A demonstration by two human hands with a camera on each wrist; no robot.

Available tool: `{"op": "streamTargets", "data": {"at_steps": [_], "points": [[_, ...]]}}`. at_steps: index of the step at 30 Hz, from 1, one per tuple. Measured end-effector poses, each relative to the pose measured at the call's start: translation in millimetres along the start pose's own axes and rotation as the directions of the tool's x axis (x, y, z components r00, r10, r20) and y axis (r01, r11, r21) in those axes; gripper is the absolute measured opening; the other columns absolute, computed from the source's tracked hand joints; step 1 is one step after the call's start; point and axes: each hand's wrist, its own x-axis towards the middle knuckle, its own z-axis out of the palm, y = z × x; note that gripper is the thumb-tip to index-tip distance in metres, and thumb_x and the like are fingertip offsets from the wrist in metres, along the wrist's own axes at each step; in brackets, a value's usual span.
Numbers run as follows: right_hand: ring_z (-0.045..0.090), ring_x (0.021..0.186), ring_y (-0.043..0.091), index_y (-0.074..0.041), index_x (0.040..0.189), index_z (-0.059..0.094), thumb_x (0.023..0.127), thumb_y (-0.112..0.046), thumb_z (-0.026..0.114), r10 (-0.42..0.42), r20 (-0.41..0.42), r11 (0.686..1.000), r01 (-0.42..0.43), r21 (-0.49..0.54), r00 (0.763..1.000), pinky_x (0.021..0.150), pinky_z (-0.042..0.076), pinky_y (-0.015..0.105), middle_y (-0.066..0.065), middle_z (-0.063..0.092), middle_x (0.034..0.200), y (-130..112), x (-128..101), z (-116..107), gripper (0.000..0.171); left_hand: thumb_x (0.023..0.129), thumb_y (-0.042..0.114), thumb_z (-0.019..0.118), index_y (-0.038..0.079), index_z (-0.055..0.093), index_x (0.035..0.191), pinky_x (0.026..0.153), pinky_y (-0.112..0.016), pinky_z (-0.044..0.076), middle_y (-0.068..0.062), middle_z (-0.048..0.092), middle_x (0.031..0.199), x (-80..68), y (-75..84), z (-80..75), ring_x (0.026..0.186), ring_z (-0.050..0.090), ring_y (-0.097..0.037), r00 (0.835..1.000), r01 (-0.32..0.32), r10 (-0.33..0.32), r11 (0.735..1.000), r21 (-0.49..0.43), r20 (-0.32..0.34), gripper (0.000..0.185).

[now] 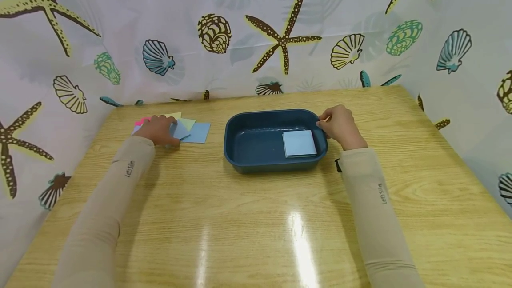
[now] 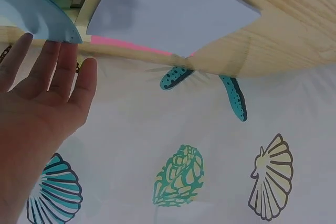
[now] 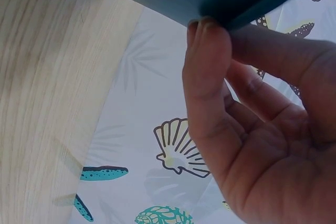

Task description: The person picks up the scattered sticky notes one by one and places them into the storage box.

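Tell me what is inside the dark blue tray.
Inside the dark blue tray lies a stack of light blue paper squares, at its right end. Anything beneath the stack is covered.

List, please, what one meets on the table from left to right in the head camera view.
Left hand resting on the spread paper squares → dark blue tray → pale blue paper stack inside the tray → right hand at the tray's right rim.

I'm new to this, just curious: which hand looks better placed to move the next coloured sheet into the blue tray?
Probably the left hand: it already rests on the loose paper sheets. The right hand grips the tray rim, beside the sheets stacked inside.
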Motion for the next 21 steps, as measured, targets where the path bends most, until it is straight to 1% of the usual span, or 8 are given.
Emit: {"op": "streamTargets", "data": {"at_steps": [3,5,7,9,13,15,19,21], "points": [[0.069,0.070,0.028,0.010,0.113,0.063,0.094,-0.006,0.060,-0.003,0.016,1.000,0.003,0.007,1.000,0.064,0.055,0.031,0.027,0.059,0.103,0.6,0.4,-0.2,0.025,0.081,0.040,0.068,-0.003,0.044,0.136,0.096,-0.063,0.033,-0.028,0.049,0.128,2.2,-1.6,-5.4,0.114,0.044,-0.047,0.998,-0.032,0.032,0.999,0.008,-0.046,0.074],[0.068,0.069,0.027,0.011,0.113,0.063,0.094,-0.005,0.059,-0.006,0.010,1.000,0.006,0.005,1.000,0.062,0.055,0.030,0.027,0.059,0.102,-0.1,0.2,0.1,0.026,0.081,0.038,0.067,-0.003,0.044,0.136,0.096,-0.061,0.035,-0.028,0.050,0.130,2.5,1.9,-10.9,0.116,0.046,-0.046,0.995,-0.062,0.063,0.998,0.003,-0.081,0.072],[0.068,0.069,0.027,0.011,0.113,0.063,0.094,-0.005,0.060,-0.005,0.009,1.000,0.005,0.001,1.000,0.062,0.055,0.030,0.027,0.059,0.102,-0.4,0.1,-0.6,0.025,0.081,0.036,0.067,-0.004,0.046,0.136,0.096,-0.059,0.037,-0.027,0.051,0.131,3.1,10.4,-17.2,0.116,0.048,-0.044,0.987,-0.104,0.103,0.995,-0.004,-0.121,0.070],[0.068,0.070,0.027,0.010,0.113,0.063,0.094,-0.006,0.060,0.002,0.011,1.000,-0.002,-0.001,1.000,0.062,0.055,0.030,0.027,0.059,0.102,-0.4,0.6,-1.0,0.025,0.082,0.034,0.066,-0.004,0.045,0.137,0.097,-0.056,0.038,-0.026,0.052,0.132,2.5,23.7,-24.5,0.117,0.049,-0.043,0.978,-0.140,0.135,0.990,-0.017,-0.160,0.070],[0.068,0.072,0.027,0.009,0.113,0.063,0.094,-0.007,0.060,0.009,0.019,1.000,-0.009,-0.003,1.000,0.063,0.055,0.029,0.027,0.059,0.104,-0.3,1.8,-1.5,0.025,0.083,0.034,0.066,-0.004,0.044,0.138,0.097,-0.053,0.040,-0.025,0.052,0.132,-1.2,61.3,-43.0,0.114,0.051,-0.040,0.956,-0.214,0.203,0.976,-0.033,-0.211,0.070],[0.068,0.072,0.027,0.010,0.113,0.063,0.094,-0.006,0.060,0.006,0.015,1.000,-0.006,-0.001,1.000,0.063,0.054,0.029,0.027,0.060,0.104,-0.1,1.9,-2.0,0.025,0.084,0.034,0.066,-0.003,0.043,0.139,0.096,-0.052,0.040,-0.025,0.052,0.131,-1.8,83.9,-51.2,0.113,0.051,-0.039,0.945,-0.254,0.241,0.967,-0.034,-0.222,0.071],[0.067,0.067,0.024,0.010,0.113,0.064,0.093,-0.005,0.060,-0.003,0.006,1.000,0.003,0.008,1.000,0.062,0.055,0.029,0.027,0.060,0.101,0.7,1.2,-2.5,0.025,0.084,0.036,0.067,0.000,0.043,0.140,0.095,-0.049,0.042,-0.022,0.051,0.133,-0.2,133.8,-63.1,0.113,0.052,-0.035,0.924,-0.336,0.325,0.942,-0.023,-0.200,0.071],[0.066,0.066,0.023,0.010,0.113,0.064,0.093,-0.005,0.060,-0.004,0.006,1.000,0.004,0.012,1.000,0.062,0.055,0.029,0.027,0.060,0.101,1.2,0.8,-2.3,0.025,0.084,0.037,0.068,0.001,0.042,0.141,0.095,-0.047,0.043,-0.020,0.050,0.134,2.1,159.1,-66.9,0.114,0.052,-0.033,0.914,-0.375,0.368,0.927,-0.009,-0.173,0.073]]}}
